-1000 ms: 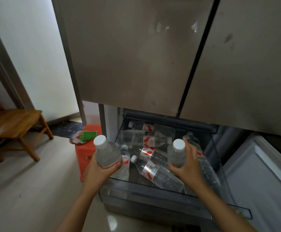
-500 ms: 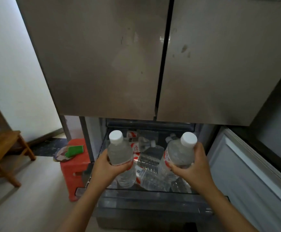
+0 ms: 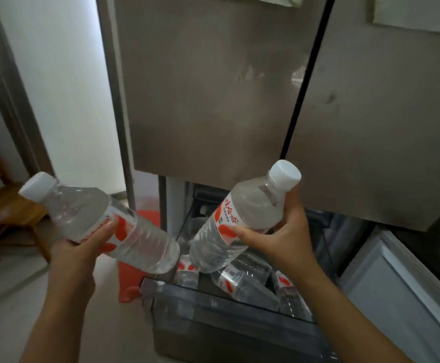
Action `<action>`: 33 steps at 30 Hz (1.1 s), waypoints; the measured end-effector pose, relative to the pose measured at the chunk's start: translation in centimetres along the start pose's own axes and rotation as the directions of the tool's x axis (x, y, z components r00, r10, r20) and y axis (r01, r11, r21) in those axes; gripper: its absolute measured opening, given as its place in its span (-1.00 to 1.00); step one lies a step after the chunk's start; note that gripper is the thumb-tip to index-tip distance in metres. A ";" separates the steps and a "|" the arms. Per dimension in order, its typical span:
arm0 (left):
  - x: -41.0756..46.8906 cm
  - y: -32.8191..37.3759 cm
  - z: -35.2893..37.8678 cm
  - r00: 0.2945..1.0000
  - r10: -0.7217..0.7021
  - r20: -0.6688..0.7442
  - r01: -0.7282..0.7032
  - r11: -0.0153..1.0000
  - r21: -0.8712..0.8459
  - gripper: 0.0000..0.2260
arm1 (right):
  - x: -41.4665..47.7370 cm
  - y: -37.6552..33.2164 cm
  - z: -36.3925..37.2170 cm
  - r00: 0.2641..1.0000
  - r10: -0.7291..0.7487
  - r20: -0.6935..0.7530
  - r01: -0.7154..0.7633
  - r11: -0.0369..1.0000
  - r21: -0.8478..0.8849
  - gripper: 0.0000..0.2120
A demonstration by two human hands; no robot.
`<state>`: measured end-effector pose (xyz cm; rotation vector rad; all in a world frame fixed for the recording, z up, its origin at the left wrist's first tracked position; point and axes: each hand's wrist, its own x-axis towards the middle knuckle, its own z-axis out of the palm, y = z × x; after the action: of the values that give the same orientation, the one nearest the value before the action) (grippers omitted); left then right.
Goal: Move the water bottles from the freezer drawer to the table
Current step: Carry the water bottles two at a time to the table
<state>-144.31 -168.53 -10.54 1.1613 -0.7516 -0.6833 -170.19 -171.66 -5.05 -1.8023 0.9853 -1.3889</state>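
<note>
Your left hand gripped the first water bottle at its red-and-white label, with fingers and thumb curled round the body. This bottle was tilted, its white cap pointing up and to your left and its base toward the middle of the view. Your right hand gripped the second water bottle at the shoulder and upper label, with the thumb across the front and the fingers wrapped behind. This bottle leaned the opposite way, its top end up and to your right. The two bases were close together; whether they touched could not be told. You held both bottles in the air in front of the refrigerator, above the open freezer drawer and clear of it. Several more labelled bottles lay on their sides inside the drawer, directly below the held pair. Above the drawer, the left refrigerator door and the right refrigerator door were closed. A red plastic stool stood on the floor just left of the drawer, partly hidden by the first bottle. A wooden chair stood farther to your left, near the wall.
</note>
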 end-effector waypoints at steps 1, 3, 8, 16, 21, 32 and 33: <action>-0.3 0.3 -2.0 0.998 -0.007 -0.066 0.007 1.000 0.010 -0.67 | 0.5 -0.2 1.5 0.998 0.000 0.065 -0.002 0.999 0.034 -0.25; -0.9 0.6 -5.1 0.987 -0.026 -0.160 0.029 0.999 0.017 -0.74 | 1.2 -0.1 4.3 0.985 -0.004 0.173 -0.010 0.997 0.081 -0.27; -4.2 1.1 -12.3 0.885 -0.041 -0.463 0.115 0.985 0.132 -0.67 | 1.6 0.7 12.5 0.880 -0.034 0.475 -0.050 0.985 0.163 -0.25; -11.1 -0.3 -19.2 0.798 -0.023 -0.602 0.308 0.874 0.376 -0.69 | -0.6 3.4 23.2 0.573 -0.059 0.818 -0.007 0.997 0.077 -0.20; -15.5 -2.2 -20.0 0.699 -0.066 -0.712 0.436 0.829 0.351 -0.56 | -3.4 4.8 25.4 0.321 -0.131 0.938 0.135 0.987 0.092 -0.23; -29.1 -4.8 -14.2 0.390 -0.083 -0.917 0.549 0.820 0.159 -0.36 | -7.8 7.7 23.5 -0.063 -0.278 0.959 0.201 0.937 0.285 -0.23; -30.4 -4.9 -13.3 0.369 -0.079 -0.926 0.547 0.824 0.148 -0.40 | -8.1 7.8 23.2 -0.085 -0.295 0.952 0.209 0.929 0.306 -0.23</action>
<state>-151.52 -138.34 -23.13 1.8915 0.3304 -0.0826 -150.22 -167.47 -20.86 -2.2723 -0.3066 0.1509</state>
